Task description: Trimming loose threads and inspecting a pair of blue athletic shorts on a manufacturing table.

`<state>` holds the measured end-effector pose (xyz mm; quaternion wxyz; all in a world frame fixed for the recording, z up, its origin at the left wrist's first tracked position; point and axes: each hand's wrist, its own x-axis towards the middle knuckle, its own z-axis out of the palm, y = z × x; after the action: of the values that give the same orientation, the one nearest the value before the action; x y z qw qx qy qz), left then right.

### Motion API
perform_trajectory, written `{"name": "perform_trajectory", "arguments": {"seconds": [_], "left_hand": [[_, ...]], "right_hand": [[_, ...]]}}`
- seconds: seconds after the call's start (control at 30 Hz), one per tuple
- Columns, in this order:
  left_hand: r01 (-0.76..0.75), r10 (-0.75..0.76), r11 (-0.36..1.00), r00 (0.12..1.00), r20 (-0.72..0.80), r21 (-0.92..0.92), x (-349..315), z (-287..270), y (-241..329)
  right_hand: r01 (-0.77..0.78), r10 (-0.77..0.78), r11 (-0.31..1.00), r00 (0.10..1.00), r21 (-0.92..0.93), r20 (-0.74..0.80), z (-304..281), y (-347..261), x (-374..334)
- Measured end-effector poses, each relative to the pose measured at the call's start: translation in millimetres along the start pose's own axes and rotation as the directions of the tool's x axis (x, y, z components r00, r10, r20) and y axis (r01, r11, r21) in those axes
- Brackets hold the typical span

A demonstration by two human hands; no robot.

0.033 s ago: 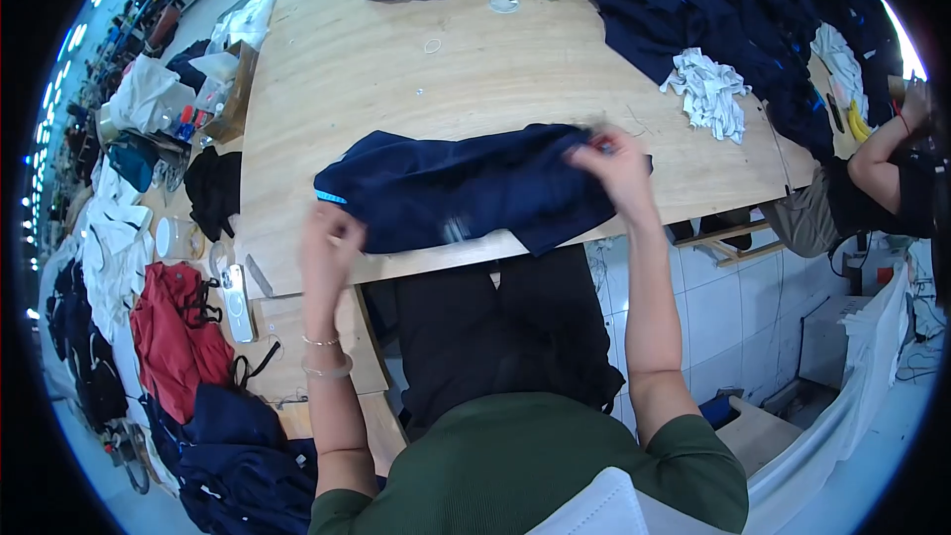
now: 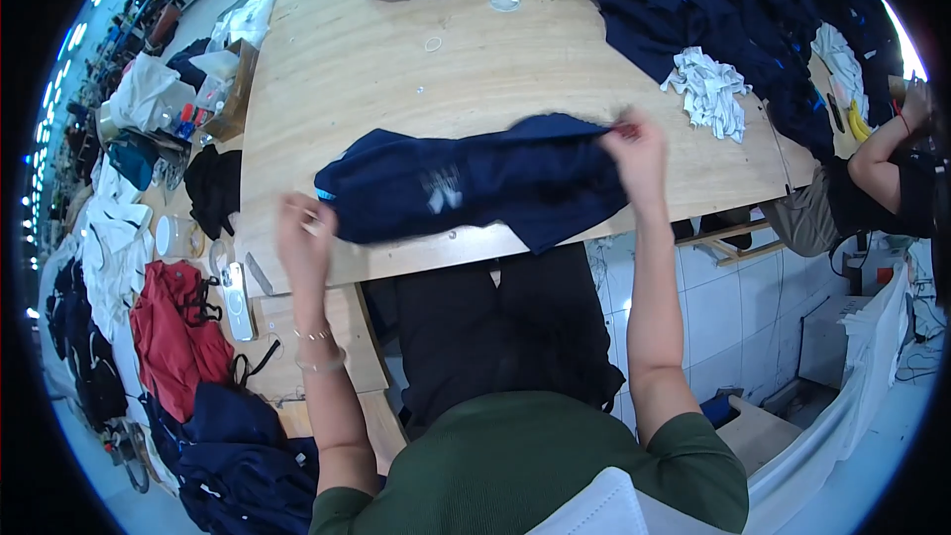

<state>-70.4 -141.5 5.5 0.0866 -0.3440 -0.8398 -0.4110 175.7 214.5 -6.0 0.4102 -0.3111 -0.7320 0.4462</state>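
Observation:
A navy blue garment piece [image 2: 475,183] lies stretched across the near edge of the table, a whitish print towards its left part and a bit of light blue at its left end. My left hand [image 2: 305,238] is at that left end, fingers curled and smeared by motion; whether it grips the cloth cannot be made out. At the right end, my right hand [image 2: 640,160] is closed in a pinch around a small dark red thing [image 2: 626,129], too blurred to name. Its fingers touch the cloth's right edge.
Navy garments [image 2: 684,0] are heaped at the far right beside white cloth scraps [image 2: 708,89]. A phone [image 2: 236,302] and a red bag [image 2: 176,337] lie to the left, near a cardboard box [image 2: 234,89]. A co-worker's arm [image 2: 882,163] shows at the right.
My left hand has moved left and my right hand slightly right and up. The garment's print has shifted away from me, and its lower left edge has moved left.

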Motion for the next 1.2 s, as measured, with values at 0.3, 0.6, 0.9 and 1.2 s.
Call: {"name": "perform_trajectory", "arguments": {"seconds": [0.3,0.6,0.9,1.2], "left_hand": [[-0.034,0.064,0.945,0.995,-0.083,0.325,63.7,-3.5,34.2],[-0.165,0.233,0.923,0.959,-0.163,0.348,-1.3,9.2,-9.8],[-0.062,0.077,0.964,0.996,-0.05,0.258,-69.1,45.9,-9.7],[0.013,-0.014,0.981,1.0,0.001,0.196,-90.4,56.0,-5.8]], "right_hand": [[0.011,-0.006,0.997,0.997,-0.074,0.074,-1.4,-52.7,49.0],[0.218,-0.267,0.852,0.963,-0.476,-0.036,-35.0,19.8,-0.3],[0.136,-0.158,0.84,0.987,-0.526,0.004,-25.2,43.5,-73.3],[0.121,-0.131,0.833,0.991,-0.54,0.02,-22.3,59.2,-104.6]]}}
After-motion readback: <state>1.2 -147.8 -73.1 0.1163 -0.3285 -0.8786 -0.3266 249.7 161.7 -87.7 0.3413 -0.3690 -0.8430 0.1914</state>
